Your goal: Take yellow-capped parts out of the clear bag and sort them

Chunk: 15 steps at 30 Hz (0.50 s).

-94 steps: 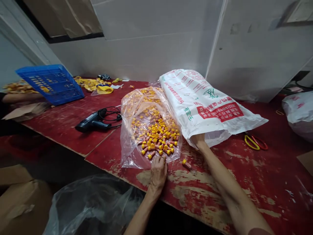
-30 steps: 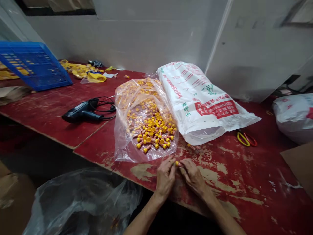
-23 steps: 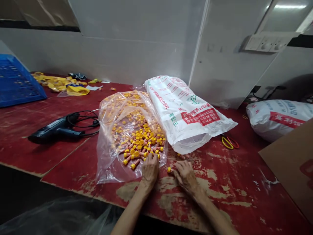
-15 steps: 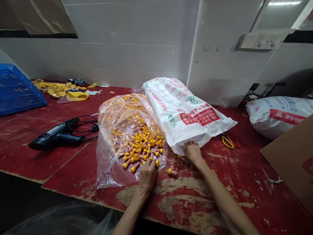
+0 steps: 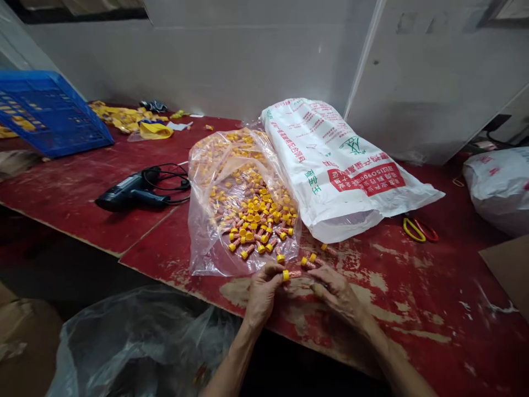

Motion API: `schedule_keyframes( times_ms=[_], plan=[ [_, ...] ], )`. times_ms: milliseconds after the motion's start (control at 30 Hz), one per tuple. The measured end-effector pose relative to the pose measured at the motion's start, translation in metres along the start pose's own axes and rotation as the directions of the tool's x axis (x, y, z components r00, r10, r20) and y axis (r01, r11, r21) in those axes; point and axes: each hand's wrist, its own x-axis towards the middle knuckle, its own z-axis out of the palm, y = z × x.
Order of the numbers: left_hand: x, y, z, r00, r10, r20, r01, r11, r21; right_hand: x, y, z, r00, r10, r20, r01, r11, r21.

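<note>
My left hand point(image 5: 261, 292) pinches a small pink tube with a yellow cap point(image 5: 289, 274) just above the worn red table point(image 5: 413, 309). My right hand point(image 5: 339, 295) is curled beside it, fingers closed on something I cannot make out. Three more capped tubes point(image 5: 311, 260) lie loose on the table just beyond my hands. A clear plastic bag point(image 5: 239, 204) full of several yellow-capped tubes lies open towards me. Next to it lies a white printed sack point(image 5: 343, 165), its mouth facing me.
A black heat gun with coiled cord point(image 5: 136, 190) lies left of the clear bag. Yellow-and-red scissors point(image 5: 417, 229) sit right of the sack. A blue crate point(image 5: 45, 110) and yellow scraps point(image 5: 132, 118) are at far left, another white sack point(image 5: 500, 187) at right, a plastic-lined bin point(image 5: 140, 347) below the table edge.
My right hand has drawn back from the sack's mouth to meet my left hand near the table edge. My left hand left the clear bag and now holds a capped tube. More tubes lie loose.
</note>
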Motion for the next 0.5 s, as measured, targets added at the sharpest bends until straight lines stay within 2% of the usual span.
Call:
schedule_keyframes(
  times_ms=[67, 133, 233, 300, 400, 500],
  plan=[
    [-0.01, -0.001, 0.009, 0.987, -0.104, 0.125, 0.112, 0.992, -0.06, -0.002, -0.007, 0.006, 1.0, -0.028, -0.005, 0.028, 1.0, 0.007],
    [-0.018, -0.002, 0.016, 0.983, -0.122, 0.137, 0.134, 0.988, -0.079, -0.002, -0.009, 0.008, 1.0, -0.019, 0.024, 0.019, 1.0, 0.013],
    [-0.027, -0.004, 0.021, 0.999, -0.05, 0.004, 0.05, 0.998, -0.039, -0.004, -0.009, 0.009, 0.998, 0.018, 0.062, -0.019, 1.0, 0.013],
    [-0.035, -0.006, 0.023, 0.998, 0.045, -0.055, -0.041, 0.997, 0.061, -0.007, -0.009, 0.013, 0.999, 0.04, 0.033, -0.041, 0.999, 0.011],
    [-0.048, -0.012, 0.025, 0.985, 0.165, -0.044, -0.151, 0.964, 0.22, -0.014, -0.012, 0.026, 0.999, 0.04, -0.032, -0.039, 0.999, 0.019],
    [-0.057, -0.018, 0.025, 0.977, 0.212, -0.006, -0.2, 0.93, 0.308, -0.02, -0.015, 0.039, 0.994, 0.021, -0.104, -0.016, 0.999, 0.046]
  ],
)
